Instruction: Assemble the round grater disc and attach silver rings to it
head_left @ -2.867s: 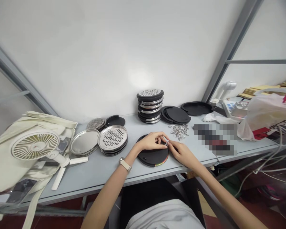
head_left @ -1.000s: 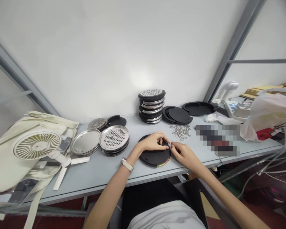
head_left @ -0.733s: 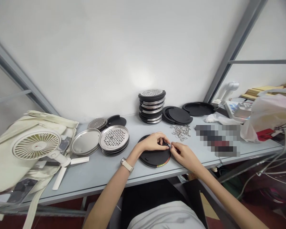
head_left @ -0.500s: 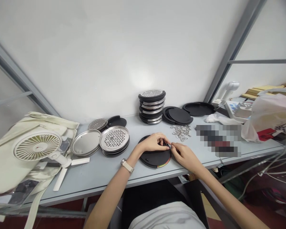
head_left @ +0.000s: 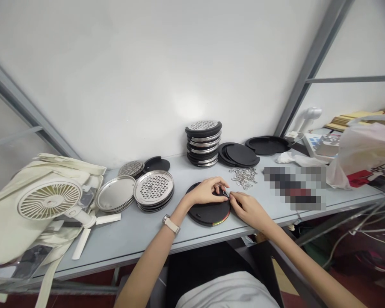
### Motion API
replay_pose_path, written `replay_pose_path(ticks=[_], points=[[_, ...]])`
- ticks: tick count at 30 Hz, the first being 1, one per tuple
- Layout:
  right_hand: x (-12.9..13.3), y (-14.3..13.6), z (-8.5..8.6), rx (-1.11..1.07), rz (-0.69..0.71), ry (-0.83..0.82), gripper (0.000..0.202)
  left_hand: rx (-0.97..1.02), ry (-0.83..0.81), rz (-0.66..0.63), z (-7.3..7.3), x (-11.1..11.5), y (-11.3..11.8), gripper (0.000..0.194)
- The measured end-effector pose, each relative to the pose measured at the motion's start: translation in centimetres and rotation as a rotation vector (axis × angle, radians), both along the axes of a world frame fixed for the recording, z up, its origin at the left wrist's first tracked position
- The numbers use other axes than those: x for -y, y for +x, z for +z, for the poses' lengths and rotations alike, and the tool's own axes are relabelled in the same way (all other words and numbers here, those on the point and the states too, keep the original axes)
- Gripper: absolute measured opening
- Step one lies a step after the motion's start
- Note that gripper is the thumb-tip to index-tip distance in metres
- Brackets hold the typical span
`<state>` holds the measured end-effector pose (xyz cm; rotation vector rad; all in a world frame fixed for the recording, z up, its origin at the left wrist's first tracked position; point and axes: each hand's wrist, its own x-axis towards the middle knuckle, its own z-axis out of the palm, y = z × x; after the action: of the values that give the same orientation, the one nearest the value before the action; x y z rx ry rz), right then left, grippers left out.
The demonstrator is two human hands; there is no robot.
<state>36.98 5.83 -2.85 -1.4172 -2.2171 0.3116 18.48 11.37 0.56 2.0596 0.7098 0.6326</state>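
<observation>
A round black plastic tray [head_left: 208, 211] lies on the table in front of me, a red-and-yellow strip along its near right rim. My left hand [head_left: 207, 191] reaches over its far side, fingers curled and pinching a small bent wire clip [head_left: 225, 193]. From the right, my right hand [head_left: 246, 206] meets it at the tray's edge, thumb and forefinger closed on the clip's other end. The fingers partly cover the clip. Just beyond lies a loose heap of similar metal wire clips [head_left: 244, 176].
Grater discs [head_left: 154, 188] and plain metal lids [head_left: 115, 193] are stacked at left, near a white fan [head_left: 49, 199] on a cream bag. A tall stack of assembled graters [head_left: 203, 145] stands against the wall. Black trays [head_left: 240, 155] and a plastic bag [head_left: 353, 149] are at right.
My hands stay at the same edge of the tray, with only slight finger movement. The wire clip between them shows more plainly now. The view has shifted a little.
</observation>
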Motion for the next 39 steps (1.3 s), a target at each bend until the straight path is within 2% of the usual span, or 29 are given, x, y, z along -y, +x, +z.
replay_pose_path(ticks=[18,39], points=[[-0.10,0.05,0.03,-0.011,0.017,0.008,0.031,0.063,-0.124,-0.028,-0.02,-0.07,-0.11,0.040],[0.12,0.30,0.54,-0.147,0.036,-0.023,0.033,0.115,-0.206,-0.079,-0.02,-0.18,-0.12,0.041]])
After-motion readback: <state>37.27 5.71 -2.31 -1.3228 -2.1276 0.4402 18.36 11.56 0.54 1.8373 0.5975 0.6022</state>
